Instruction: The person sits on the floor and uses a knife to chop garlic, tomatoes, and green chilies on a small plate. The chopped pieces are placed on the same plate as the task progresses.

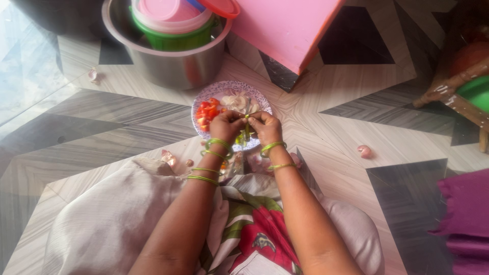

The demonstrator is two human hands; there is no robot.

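Both hands meet over the near edge of a small patterned plate [232,85] that sits on the striped tile floor [127,117]. The left hand [227,125] and the right hand [265,125] are each curled in, fingertips pinched together, and between them they grip a thin green chilli [246,128] that hangs down from the pinch, its lower end over the plate's rim. Neither hand is open; thumbs and forefingers are closed on the chilli's top (whether it is being split or merely held, the view does not tell). Green bangles [210,162] ring both wrists. On the plate, red chopped pieces [206,110] lie at the left side and pale peeled pieces [235,101] lie toward the far middle. Just beyond the plate stands a steel pot [173,63] holding a green container [178,38] with a pink lid [163,9], and a red lid [221,7] leans at the pot's right rim. A pink board [285,28] lies to the right of the pot. Scraps of papery peel [168,158] lie on the floor near the person's lap, another scrap [93,75] lies far left, and a small pinkish bulb [364,150] sits well apart on the right. A wooden stool [453,91] and purple cloth [466,214] occupy the right edge.
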